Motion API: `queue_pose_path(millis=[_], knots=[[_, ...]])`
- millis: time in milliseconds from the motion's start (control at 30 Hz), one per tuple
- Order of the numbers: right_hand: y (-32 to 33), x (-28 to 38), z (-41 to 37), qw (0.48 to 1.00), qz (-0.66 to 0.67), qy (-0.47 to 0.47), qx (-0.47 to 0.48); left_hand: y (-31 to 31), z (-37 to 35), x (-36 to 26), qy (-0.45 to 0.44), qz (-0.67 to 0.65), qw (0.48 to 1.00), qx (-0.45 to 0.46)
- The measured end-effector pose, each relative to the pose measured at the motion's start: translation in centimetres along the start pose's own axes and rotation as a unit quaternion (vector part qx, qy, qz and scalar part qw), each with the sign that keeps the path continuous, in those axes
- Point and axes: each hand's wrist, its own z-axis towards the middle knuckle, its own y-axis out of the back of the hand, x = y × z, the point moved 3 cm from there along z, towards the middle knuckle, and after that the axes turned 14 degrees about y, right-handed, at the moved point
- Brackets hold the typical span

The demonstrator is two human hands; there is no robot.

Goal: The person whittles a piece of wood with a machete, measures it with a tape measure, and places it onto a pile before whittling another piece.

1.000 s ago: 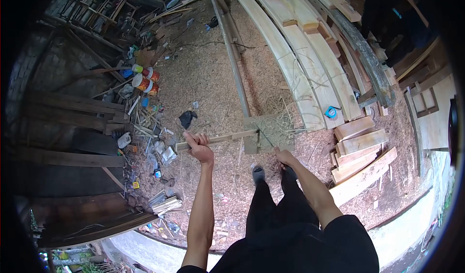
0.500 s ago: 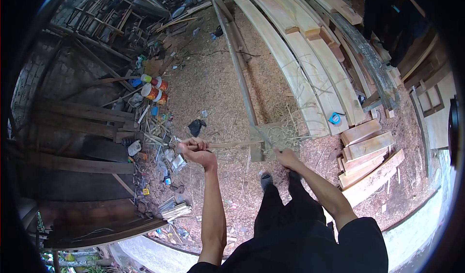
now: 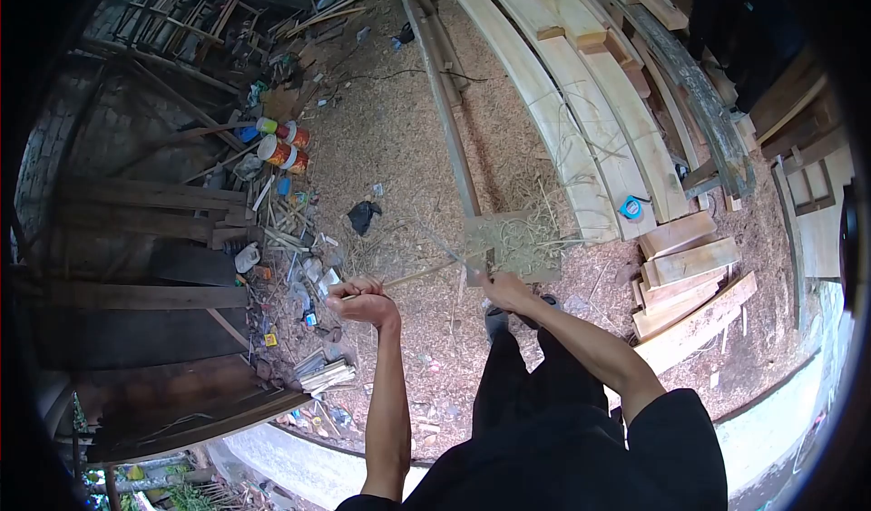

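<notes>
My left hand is closed around one end of a thin wooden strip, which slants up to the right across a wooden block. In my right hand is a long knife, its handle hidden by the fingers. The narrow grey blade points up and left, crossing the strip near its far end. Under that end lies the flat wooden block, with curly shavings piled on top. My feet stand just below the block.
Long planks lie stacked at the right, with a blue tape measure on one. Short boards are piled below them. A long beam runs away from the block. Paint buckets and scrap stand at the left; a black bag lies on the shavings-covered ground.
My right hand has moved left with the knife, the blade now reaching further left across the strip. My left hand has dropped a little, and the strip tilts up more to the right.
</notes>
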Motion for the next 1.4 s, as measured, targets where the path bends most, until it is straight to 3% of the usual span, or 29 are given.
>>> queue_pose_path(millis=[33,100,133,200,367,500,633,700,833,933,1067,1167,1400], knots=[[0.5,2.1,-0.9,1.000,-0.002,-0.003,0.002,-0.1,-0.2,-0.2,0.004,0.005,1.000,-0.025],[0.7,6.4,-1.8,0.992,0.037,0.113,0.034,-0.9,0.0,-0.2,0.013,0.006,1.000,-0.021],[0.6,8.0,-2.3,0.992,0.034,0.111,0.038,-1.1,0.2,-0.1,0.015,0.007,1.000,-0.017],[0.5,10.5,-2.9,0.983,0.052,0.168,-0.052,-1.2,0.7,0.1,0.007,0.020,1.000,-0.018],[-1.5,5.3,-0.6,0.989,0.039,0.130,-0.058,-1.1,0.8,0.1,0.002,0.026,0.999,-0.037],[-0.9,7.9,-1.1,0.997,-0.032,0.077,-0.001,0.0,1.2,0.1,0.017,0.020,0.999,-0.029],[-1.6,8.1,-2.0,0.986,-0.037,0.158,-0.046,0.0,0.9,0.5,0.014,0.017,1.000,-0.015],[-1.4,5.2,-0.8,0.999,0.024,0.037,-0.016,-0.2,1.0,0.4,0.015,0.009,0.999,-0.030],[-0.8,6.9,-1.0,0.996,-0.060,0.070,-0.001,0.5,1.3,0.4,0.027,0.001,0.999,-0.019],[-1.2,6.8,-2.4,0.991,-0.058,0.108,-0.051,0.2,1.4,0.4,0.034,0.009,0.999,0.000],[-1.5,-2.8,0.2,0.997,-0.013,0.011,-0.071,0.5,2.1,0.5,0.019,0.002,0.999,-0.031],[-0.4,-6.1,-0.2,0.998,-0.048,-0.047,-0.016,0.1,2.3,0.4,0.029,-0.016,0.999,-0.021],[-1.1,3.0,-1.9,0.996,0.026,0.076,-0.038,-2.7,0.6,0.2,0.037,0.010,0.999,0.035]])
